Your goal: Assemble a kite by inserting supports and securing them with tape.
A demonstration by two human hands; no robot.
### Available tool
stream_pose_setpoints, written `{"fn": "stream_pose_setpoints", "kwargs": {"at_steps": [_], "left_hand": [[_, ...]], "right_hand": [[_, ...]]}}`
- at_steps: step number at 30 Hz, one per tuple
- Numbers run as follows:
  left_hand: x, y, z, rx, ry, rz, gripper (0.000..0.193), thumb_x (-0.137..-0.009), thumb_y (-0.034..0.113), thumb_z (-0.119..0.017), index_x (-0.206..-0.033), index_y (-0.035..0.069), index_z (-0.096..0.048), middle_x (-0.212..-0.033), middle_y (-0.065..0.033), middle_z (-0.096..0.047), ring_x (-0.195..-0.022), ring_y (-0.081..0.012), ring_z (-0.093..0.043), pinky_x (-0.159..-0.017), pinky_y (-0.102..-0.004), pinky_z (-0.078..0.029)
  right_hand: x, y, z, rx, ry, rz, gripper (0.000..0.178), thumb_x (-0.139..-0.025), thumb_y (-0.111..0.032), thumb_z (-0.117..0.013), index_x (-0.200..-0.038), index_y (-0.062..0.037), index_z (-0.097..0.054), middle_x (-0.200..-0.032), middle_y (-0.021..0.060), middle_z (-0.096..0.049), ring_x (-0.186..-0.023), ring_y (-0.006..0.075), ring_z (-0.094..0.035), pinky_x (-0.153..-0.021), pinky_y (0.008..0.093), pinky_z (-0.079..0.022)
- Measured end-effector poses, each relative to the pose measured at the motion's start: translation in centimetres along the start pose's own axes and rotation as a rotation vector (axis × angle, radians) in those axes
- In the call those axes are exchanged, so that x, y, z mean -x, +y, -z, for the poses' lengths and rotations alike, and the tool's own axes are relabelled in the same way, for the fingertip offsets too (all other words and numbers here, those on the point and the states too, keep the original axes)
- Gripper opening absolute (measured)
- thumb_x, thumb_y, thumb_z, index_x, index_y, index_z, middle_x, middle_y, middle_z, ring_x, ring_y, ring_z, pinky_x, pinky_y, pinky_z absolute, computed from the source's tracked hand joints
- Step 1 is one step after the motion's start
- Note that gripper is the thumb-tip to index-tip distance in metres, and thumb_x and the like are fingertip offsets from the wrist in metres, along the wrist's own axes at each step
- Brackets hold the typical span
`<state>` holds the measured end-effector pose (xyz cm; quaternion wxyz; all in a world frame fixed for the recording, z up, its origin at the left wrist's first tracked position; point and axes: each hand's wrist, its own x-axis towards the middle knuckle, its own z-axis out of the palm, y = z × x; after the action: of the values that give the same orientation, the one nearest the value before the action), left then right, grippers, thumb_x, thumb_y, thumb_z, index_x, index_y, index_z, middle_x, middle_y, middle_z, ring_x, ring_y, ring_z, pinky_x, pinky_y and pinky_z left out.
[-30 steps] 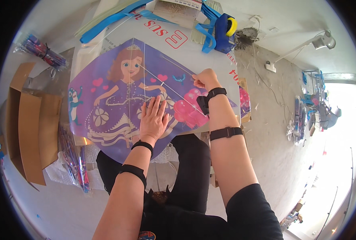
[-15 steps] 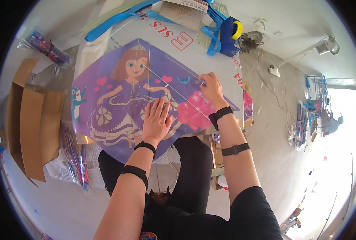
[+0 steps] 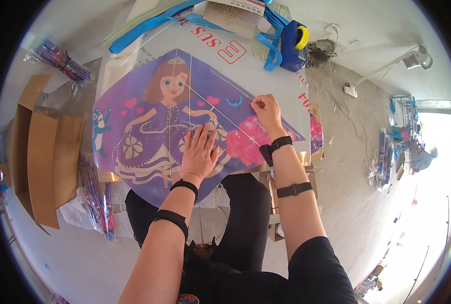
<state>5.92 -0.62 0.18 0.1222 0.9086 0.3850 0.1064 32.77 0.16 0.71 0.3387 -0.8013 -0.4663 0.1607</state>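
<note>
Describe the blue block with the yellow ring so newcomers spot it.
Find the pale board under the purple printed sheet. Toward the board's far right corner, beside blue strips, sits a chunky dark-blue block. Its yellow ring sets it apart from those flat, lighter strips.

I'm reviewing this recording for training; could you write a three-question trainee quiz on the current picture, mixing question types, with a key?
1. True or false: the left hand lies palm down on the purple sheet printed with a dressed figure.

2. Multiple choice: the right hand, its fingers curled in, is at which part of the sheet?
A) Bottom edge
B) Left corner
C) Upper right edge

3. Fill in the blank: the open brown cardboard box is on the person's ____ side.

Key: 1. True. 2. C. 3. Left.
</note>
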Motion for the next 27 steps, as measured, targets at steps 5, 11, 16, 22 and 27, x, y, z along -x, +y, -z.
{"fn": "stream_pose_setpoints", "kwargs": {"at_steps": [5,11,16,22,27], "left_hand": [[0.0,0.1,0.1,-0.001,-0.004,0.001,0.05,-0.093,0.035,-0.048,-0.138,0.015,-0.045,-0.147,-0.008,-0.038,-0.137,-0.0238,-0.032,-0.114,-0.0463,-0.021],[0.0,0.1,0.1,-0.007,-0.006,0.002,0.05,-0.093,0.035,-0.048,-0.138,0.014,-0.045,-0.147,-0.0083,-0.038,-0.137,-0.0238,-0.032,-0.114,-0.0463,-0.021],[-0.1,0.1,0.0,0.001,-0.004,0.001,0.05,-0.092,0.034,-0.049,-0.138,0.014,-0.044,-0.147,-0.0088,-0.037,-0.138,-0.0249,-0.032,-0.114,-0.0458,-0.02],[0.0,0.2,0.2,-0.002,-0.008,0.003,0.05,-0.093,0.035,-0.048,-0.138,0.014,-0.045,-0.148,-0.008,-0.036,-0.137,-0.0234,-0.032,-0.114,-0.046,-0.021],[0.1,0.1,0.1,0.012,-0.011,0.008,0.05,-0.092,0.034,-0.049,-0.139,0.014,-0.044,-0.148,-0.0081,-0.036,-0.138,-0.0234,-0.031,-0.114,-0.0461,-0.021]], "right_hand": [[-0.3,0.4,-0.1,-0.024,0.005,-0.04,0.009,-0.073,-0.01,-0.073,-0.079,-0.0067,-0.067,-0.084,0.006,-0.058,-0.074,0.0194,-0.059,-0.068,0.032,-0.048],[0.0,0.1,0.4,-0.011,-0.052,-0.018,0.013,-0.07,-0.008,-0.074,-0.081,-0.0066,-0.067,-0.084,0.0055,-0.058,-0.074,0.0184,-0.058,-0.069,0.0308,-0.049],[0.4,0.2,0.9,-0.021,-0.063,0.037,0.018,-0.069,-0.007,-0.075,-0.086,-0.008,-0.069,-0.089,0.0053,-0.058,-0.075,0.0172,-0.058,-0.071,0.0299,-0.05],[2.4,-0.1,1.1,0.233,0.048,0.356,0.031,-0.076,-0.009,-0.069,-0.107,-0.0103,-0.069,-0.109,0.0078,-0.06,-0.097,0.0262,-0.057,-0.087,0.0362,-0.048],[3.1,-0.5,1.0,0.339,-0.039,0.407,0.032,-0.08,-0.009,-0.063,-0.112,-0.0075,-0.066,-0.122,0.0051,-0.06,-0.105,0.0284,-0.054,-0.092,0.0389,-0.046]]}}
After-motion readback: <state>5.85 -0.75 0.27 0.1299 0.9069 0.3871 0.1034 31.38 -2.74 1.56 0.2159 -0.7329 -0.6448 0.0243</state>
